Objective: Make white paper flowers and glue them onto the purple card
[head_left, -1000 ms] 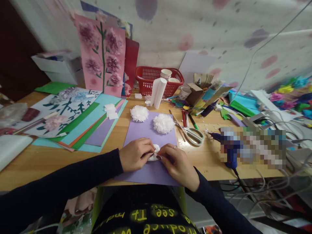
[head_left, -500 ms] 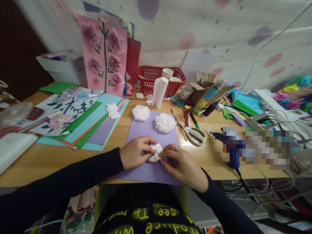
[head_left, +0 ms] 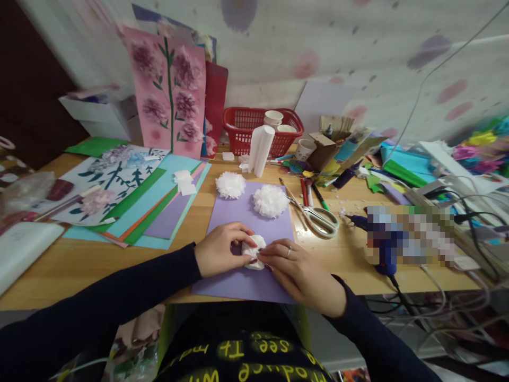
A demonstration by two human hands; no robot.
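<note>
A small white paper flower (head_left: 252,258) lies on a purple sheet of card (head_left: 230,284) in front of me. My left hand (head_left: 226,248) curls around its left side, thumb and fingertips closed on the paper. From the right, my right hand (head_left: 296,268) presses its fingertips together on the flower's edge. Farther up the card sits a fluffy white paper pompom (head_left: 270,201). Another white pompom (head_left: 230,185) rests at the card's top left corner.
Scissors (head_left: 320,220) and pens lie right of the card, with a blue glue gun (head_left: 385,246) beyond. Coloured paper sheets (head_left: 139,212) spread on the left. Behind stand a white paper roll (head_left: 261,151), a red basket (head_left: 240,135) and a pink flower picture (head_left: 147,127).
My fingers have shifted on the white flower, which now looks rounder and flatter. My right hand lies flatter, its fingers closer together. The view has moved slightly.
</note>
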